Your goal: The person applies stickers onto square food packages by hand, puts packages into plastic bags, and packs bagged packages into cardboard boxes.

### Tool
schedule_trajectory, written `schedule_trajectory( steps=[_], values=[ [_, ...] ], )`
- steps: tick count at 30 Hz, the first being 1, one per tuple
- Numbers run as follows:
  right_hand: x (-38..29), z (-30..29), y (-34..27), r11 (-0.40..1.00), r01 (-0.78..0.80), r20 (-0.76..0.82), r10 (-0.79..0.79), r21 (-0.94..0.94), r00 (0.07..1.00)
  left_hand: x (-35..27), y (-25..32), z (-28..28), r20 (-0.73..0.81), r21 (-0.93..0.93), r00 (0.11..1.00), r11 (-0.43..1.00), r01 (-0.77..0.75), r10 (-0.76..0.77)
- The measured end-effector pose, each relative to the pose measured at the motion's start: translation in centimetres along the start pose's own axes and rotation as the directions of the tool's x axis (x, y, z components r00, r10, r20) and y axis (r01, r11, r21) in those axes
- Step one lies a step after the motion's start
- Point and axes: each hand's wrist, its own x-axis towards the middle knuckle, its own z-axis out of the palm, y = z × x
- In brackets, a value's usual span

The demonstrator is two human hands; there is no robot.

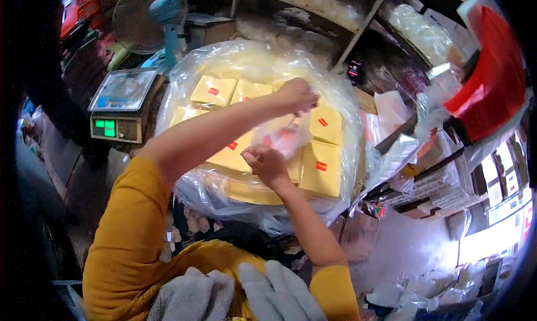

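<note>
Inside a large clear plastic liner sit several yellow paper-wrapped packs, each bearing a small red label. Above them my left hand is closed, farther from me than the other. Nearer my body, my right hand is closed with its thumb and fingertips together. A blurred, translucent small plastic bag with red on it hangs between the two hands, seemingly gripped by both. What lies inside my fingers is hidden, and the bag covers part of the middle packs.
A digital scale with a lit green display stands at the left, before a blue fan. Grey gloves rest against my yellow top. Shelving rises behind; a red sheet and loose plastic crowd the right.
</note>
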Motion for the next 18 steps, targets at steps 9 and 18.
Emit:
schedule_trajectory(
  steps=[9, 18],
  values=[
    [-1.4, -7.3, -3.8, 0.834, 0.495, -0.411, -0.550, -0.241, 0.727, -5.2, -4.6, -2.2, 0.054, -0.126, 0.998, 0.991, -0.032, 0.039],
    [1.9, -6.2, 2.5, 0.990, 0.105, -0.317, -0.071, 0.092, 0.946, -11.1, -10.4, 2.0, 0.063, -0.483, 0.986, 0.860, 0.166, -0.155]
  ],
)
